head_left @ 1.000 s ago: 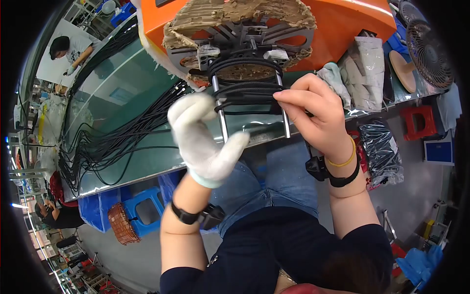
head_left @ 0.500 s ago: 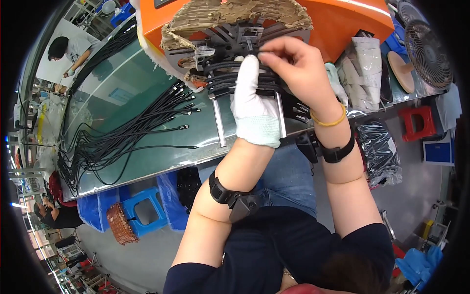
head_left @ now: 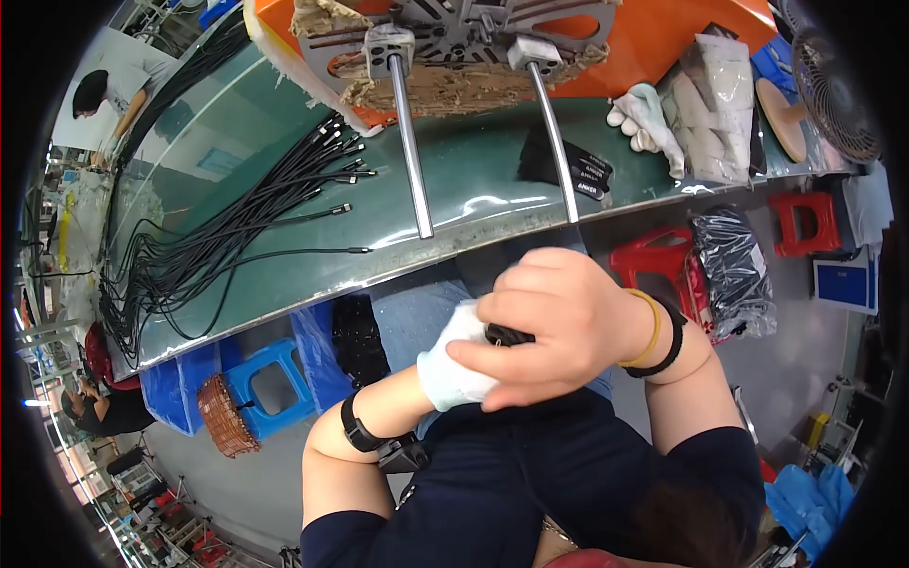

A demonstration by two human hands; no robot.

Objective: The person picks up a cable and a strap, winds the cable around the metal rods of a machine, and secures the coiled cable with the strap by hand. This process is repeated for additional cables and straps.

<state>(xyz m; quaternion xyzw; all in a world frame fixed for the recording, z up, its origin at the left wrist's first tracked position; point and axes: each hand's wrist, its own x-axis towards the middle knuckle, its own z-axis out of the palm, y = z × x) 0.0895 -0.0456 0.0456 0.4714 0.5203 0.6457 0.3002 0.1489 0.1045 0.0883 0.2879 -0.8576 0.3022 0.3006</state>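
Bare right hand (head_left: 549, 327), in front of the torso and short of the bench edge: fingers curled, thumb and forefinger closed about a black cable bundle (head_left: 508, 334), of which only a small dark part shows between the hands. Gloved left hand (head_left: 453, 364) lies against the right, beside the bundle; its fingers are hidden, so I cannot tell its grip. Beyond, green bench (head_left: 478, 142); over it, two bare metal rods, left (head_left: 410, 151) and right (head_left: 554, 142), project toward the person, well apart. Loose black cables (head_left: 256, 194) lie fanned on the left side, connector ends toward the rods. Near the right rod, black strips (head_left: 540, 159); farther right, a white glove (head_left: 649, 123) beside a clear-wrapped package (head_left: 710, 118). Behind the rods, orange housing (head_left: 663, 47).
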